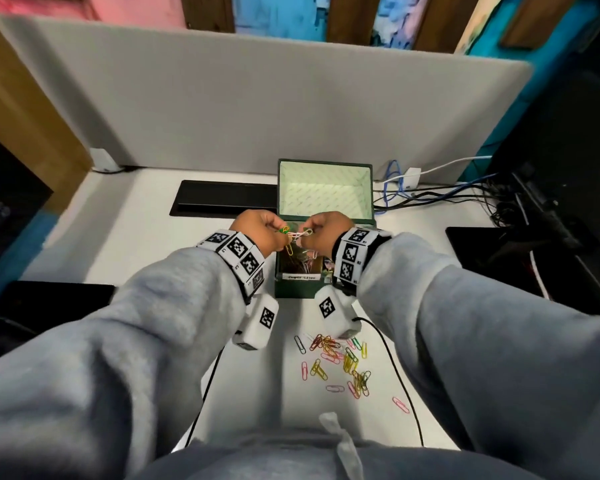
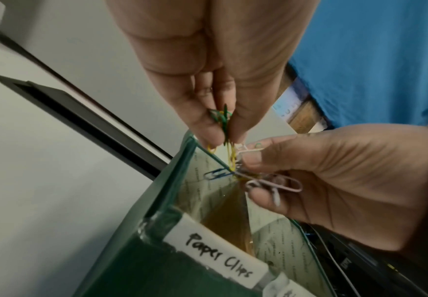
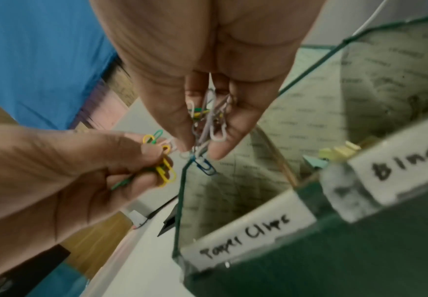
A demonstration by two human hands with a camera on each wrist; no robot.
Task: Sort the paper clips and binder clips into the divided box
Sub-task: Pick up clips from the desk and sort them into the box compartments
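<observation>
My left hand (image 1: 264, 230) (image 2: 223, 128) pinches a tangle of green and yellow paper clips (image 2: 221, 118) (image 3: 162, 160) above the green divided box (image 1: 291, 289). My right hand (image 1: 323, 230) (image 3: 202, 132) grips a bunch of white and pink paper clips (image 2: 274, 184) (image 3: 215, 120) hooked to that tangle. A blue clip (image 2: 215, 174) (image 3: 206, 166) dangles between the two hands. Both hands hover over the compartment labelled "Paper Clips" (image 2: 220, 259) (image 3: 246, 239). The neighbouring compartment's label (image 3: 411, 160) begins "Bind". A loose pile of coloured paper clips (image 1: 340, 362) lies on the table near me.
The box lid (image 1: 324, 188) stands open behind the hands. A black slot (image 1: 222, 199) lies in the white table at the box's left. Cables (image 1: 430, 195) run along the right, beside dark equipment (image 1: 520, 251). A grey partition (image 1: 257, 98) closes the back.
</observation>
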